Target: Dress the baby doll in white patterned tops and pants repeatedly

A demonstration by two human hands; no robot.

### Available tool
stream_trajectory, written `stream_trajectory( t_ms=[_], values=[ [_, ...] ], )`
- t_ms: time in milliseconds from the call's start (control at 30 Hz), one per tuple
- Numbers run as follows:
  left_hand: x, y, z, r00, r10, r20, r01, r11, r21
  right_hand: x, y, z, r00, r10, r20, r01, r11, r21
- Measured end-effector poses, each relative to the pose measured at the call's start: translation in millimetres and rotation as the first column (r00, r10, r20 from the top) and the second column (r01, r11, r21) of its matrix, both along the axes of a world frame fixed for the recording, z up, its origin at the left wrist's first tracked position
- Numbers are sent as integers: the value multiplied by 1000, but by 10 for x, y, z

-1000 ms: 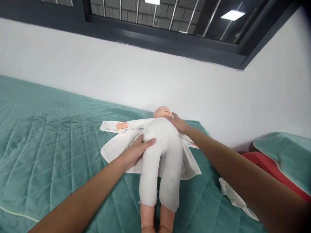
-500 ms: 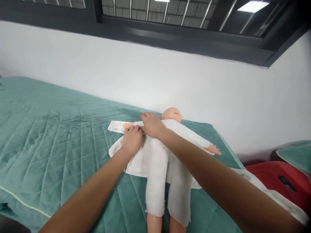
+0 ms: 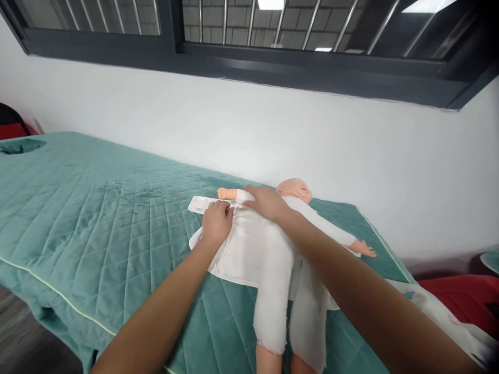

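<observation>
A baby doll (image 3: 273, 270) in white cloth lies on its back, its head (image 3: 294, 189) toward the wall and its legs toward me. Spread beneath it is a white baby garment (image 3: 233, 274), whose printed sleeve (image 3: 199, 204) reaches out to the left. My left hand (image 3: 217, 222) is closed on the garment near the base of that sleeve. With thumb and fingers, my right hand (image 3: 268, 202) grips the doll's upper arm by the shoulder. The doll's small hand (image 3: 226, 194) sticks out just above the sleeve. Its other arm (image 3: 331, 227) stretches to the right.
Green quilted cover (image 3: 128, 218) lies under everything, with a face hole (image 3: 23, 146) at far left. A white wall (image 3: 187, 119) with a barred window (image 3: 249, 31) rises behind. White printed cloth (image 3: 432, 306) and a red object (image 3: 463, 298) are at lower right.
The doll's hand, earlier lying over the printed sleeve, is now lifted above and apart from it. My right hand has moved onto the doll's arm. The view has shifted left.
</observation>
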State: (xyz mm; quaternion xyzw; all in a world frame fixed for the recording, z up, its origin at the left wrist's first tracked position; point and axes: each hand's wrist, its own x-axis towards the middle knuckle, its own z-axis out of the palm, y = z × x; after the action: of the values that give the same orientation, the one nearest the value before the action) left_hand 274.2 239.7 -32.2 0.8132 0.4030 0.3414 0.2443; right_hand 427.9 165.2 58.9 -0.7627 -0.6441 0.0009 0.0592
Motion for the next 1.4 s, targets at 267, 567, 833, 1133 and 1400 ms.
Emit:
stream_trajectory(
  t_ms=[267,567,833,1133,1400],
  values=[
    [-131,76,52,933,29,359,97,939,-329,67,-238,-58,972,143,-187,-138,990,43],
    [-137,47,48,878,166,449,11,931,-366,47,-161,-131,997,-17,74,22,997,-75],
    [-12,-18,-38,979,-120,166,124,992,-17,-118,-7,-235,994,-50,95,56,997,-59],
    [-214,-78,-3,992,58,-109,-65,996,-60,485,-1024,-151,902,-310,-300,428,729,534],
    [-217,-197,-28,992,-59,-111,58,998,-15,717,-1718,-523,634,-583,-508,763,578,288]
  ],
)
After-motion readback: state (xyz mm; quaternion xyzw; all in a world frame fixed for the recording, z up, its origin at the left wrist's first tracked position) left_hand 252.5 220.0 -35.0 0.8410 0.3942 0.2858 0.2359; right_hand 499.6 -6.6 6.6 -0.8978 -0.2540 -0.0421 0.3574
